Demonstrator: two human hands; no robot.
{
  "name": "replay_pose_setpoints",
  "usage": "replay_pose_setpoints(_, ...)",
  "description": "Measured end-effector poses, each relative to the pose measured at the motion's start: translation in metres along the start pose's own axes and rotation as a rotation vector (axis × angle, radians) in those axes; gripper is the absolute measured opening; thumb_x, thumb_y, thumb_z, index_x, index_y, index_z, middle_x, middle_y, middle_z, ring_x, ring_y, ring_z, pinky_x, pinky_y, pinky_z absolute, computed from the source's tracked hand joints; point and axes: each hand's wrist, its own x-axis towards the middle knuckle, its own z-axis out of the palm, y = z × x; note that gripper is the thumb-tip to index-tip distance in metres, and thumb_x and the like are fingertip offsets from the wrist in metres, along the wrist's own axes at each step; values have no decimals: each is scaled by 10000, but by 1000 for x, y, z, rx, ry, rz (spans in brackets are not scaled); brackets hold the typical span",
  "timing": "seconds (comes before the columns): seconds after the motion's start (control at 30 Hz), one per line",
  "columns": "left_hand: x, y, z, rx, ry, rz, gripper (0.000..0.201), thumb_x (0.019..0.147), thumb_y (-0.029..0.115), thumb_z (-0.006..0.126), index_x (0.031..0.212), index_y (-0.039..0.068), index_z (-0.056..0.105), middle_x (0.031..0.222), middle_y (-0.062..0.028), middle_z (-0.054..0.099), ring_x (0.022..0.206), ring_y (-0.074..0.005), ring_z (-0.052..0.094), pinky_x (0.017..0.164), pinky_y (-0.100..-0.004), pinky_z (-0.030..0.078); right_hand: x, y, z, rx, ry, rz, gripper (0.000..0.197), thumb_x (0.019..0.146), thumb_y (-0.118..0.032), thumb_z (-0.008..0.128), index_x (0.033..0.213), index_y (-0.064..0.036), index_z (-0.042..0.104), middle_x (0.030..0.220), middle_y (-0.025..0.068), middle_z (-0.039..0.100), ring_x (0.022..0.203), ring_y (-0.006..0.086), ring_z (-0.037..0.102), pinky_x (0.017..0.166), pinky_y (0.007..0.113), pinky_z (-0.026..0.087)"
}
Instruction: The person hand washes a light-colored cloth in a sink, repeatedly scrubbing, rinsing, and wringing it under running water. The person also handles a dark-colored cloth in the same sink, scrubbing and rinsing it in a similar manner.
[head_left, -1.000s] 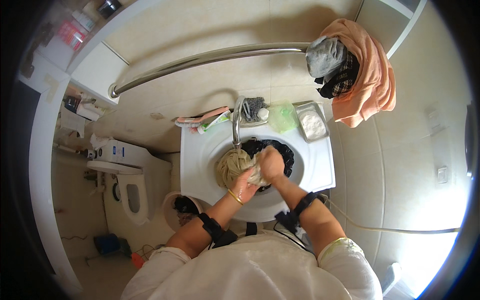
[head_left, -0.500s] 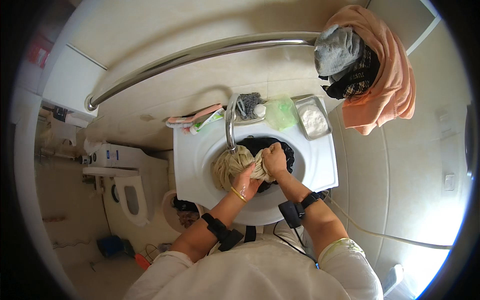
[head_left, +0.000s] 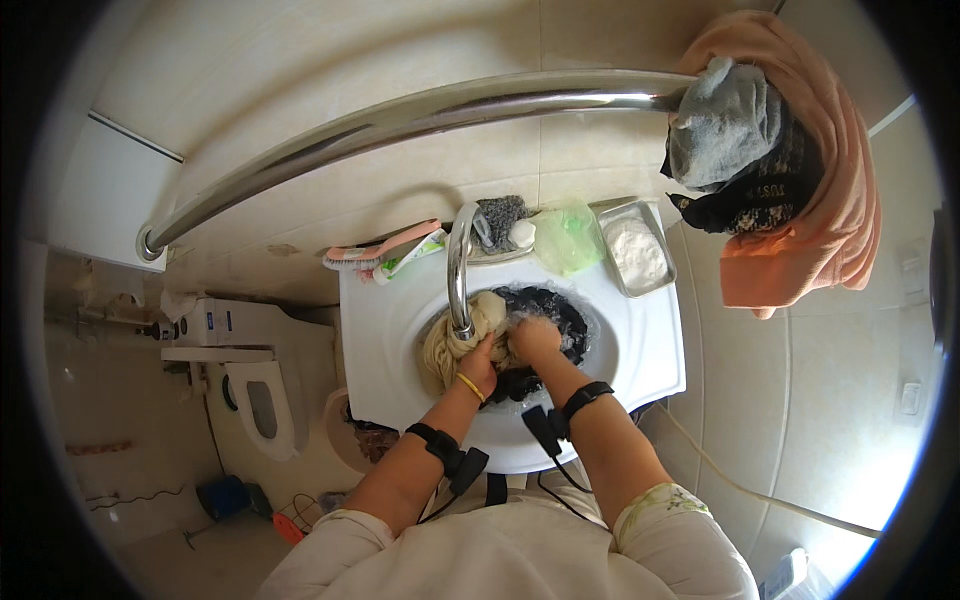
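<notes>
Cloth (head_left: 447, 352), beige, is gripped by my left hand (head_left: 481, 370) beneath the tap (head_left: 459, 265). My right hand (head_left: 537, 340) is just right, inside the basin (head_left: 612, 345); its grip I cannot tell.

Peach cloth (head_left: 835, 235) and gray cloth (head_left: 725, 125) on chrome rail (head_left: 400, 128), white toilet (head_left: 262, 322)

Wearing off-white short-sleeved shirt (head_left: 500, 560), green floral print (head_left: 672, 498) on right cuff. Just ahead of shirt: black strap (head_left: 588, 397) plus black box (head_left: 543, 432) on each forearm, thin black cables (head_left: 575, 477) running back toward shirt. Farther ahead of shirt: yellow bangle (head_left: 470, 386), left wrist.
</notes>
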Motion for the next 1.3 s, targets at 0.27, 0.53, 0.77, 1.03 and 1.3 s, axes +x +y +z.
replay_pose_setpoints(0.27, -8, 9, 0, -235, -533, -12, 340, 941, 322, 443, 1151, 73, 539, 1158, -61, 572, 1092, -233, 534, 951, -374, 431, -86, -67, -18, 311, 463, -219, 361, 766, -243, 604, 1060, -35, 570, 1208, 241, 475, 1076, 385, 492, 943, 465, 391)
replay_pose_setpoints(0.53, -57, 18, 32, -136, -183, -74, 356, 933, 229, 470, 1251, 69, 476, 1246, -90, 534, 1124, -258, 528, 977, -423, 422, -39, -33, -40, 668, 575, 259, 278, 816, -281, 534, 914, -30, 604, 959, 216, 588, 882, 393, 583, 797, 447, 475)
replay_pose_setpoints(0.77, -47, 29, 23, -391, -661, -62, 366, 977, 268, 336, 1274, 90, 455, 1212, -51, 544, 1106, -219, 519, 975, -368, 411, -91, -68, -42, 302, 606, -276, 307, 730, -201, 607, 979, -21, 609, 968, 235, 580, 875, 387, 568, 808, 441, 479)
replay_pose_setpoints(1.03, -38, 13, 27, -196, -249, -96, 312, 932, 227, 485, 1197, 69, 529, 1199, -80, 563, 1098, -235, 534, 970, -375, 410, -66, -33, -37, 458, 709, 118, 353, 789, -264, 583, 1035, -26, 496, 941, 209, 553, 885, 400, 527, 739, 472, 457)
replay_pose_setpoints(1.3, -15, 11, 9, -39, 24, -164, 370, 946, 334, 459, 1262, 143, 485, 1243, -36, 537, 1143, -227, 500, 987, -434, 372, -40, -23, -14, -71, -63, 226, 488, 833, -477, 437, 1031, -81, 643, 983, 144, 644, 925, 312, 624, 738, 415, 509)
